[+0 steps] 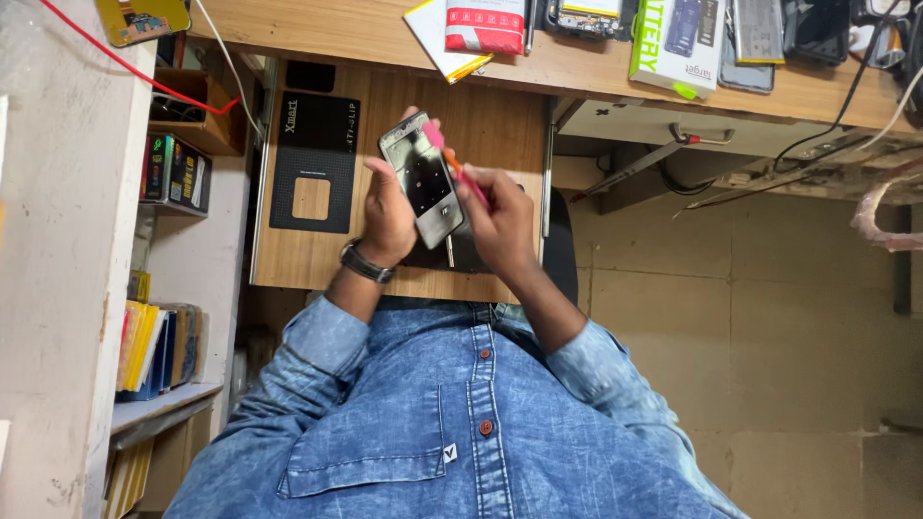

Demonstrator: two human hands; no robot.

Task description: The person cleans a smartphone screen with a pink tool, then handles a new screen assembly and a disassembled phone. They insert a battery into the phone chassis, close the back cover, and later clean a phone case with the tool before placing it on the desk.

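1. The left hand [387,213] was closed around the phone [424,179], fingers wrapped along its left edge and thumb on the near side, so the phone was held in the air just above the pull-out wooden tray [500,125], opened side tilted toward the camera

2. The right hand [500,226] was pinched shut on a pink tool [452,165], whose tip lay against the phone's upper right edge; how deep the tip sat could not be told

3. Judged from that hold, the tool could have slipped off the edge if pushed too hard, since only one hand steadied the phone and nothing backed it from below

4. A slip could have driven the tip across the phone's exposed inner face, and scratched or bent whatever small parts sat there; those parts were too small to make out

5. The phone could have dropped onto the tray or past the tray's front edge toward the person's lap, because the left-hand grip covered only one side

6. The black mat [314,161] lay on the tray to the left of the phone, not beneath it, so it would likely not have cushioned a fall

7. The watch [365,261] on the left wrist sat just below the phone, touching nothing
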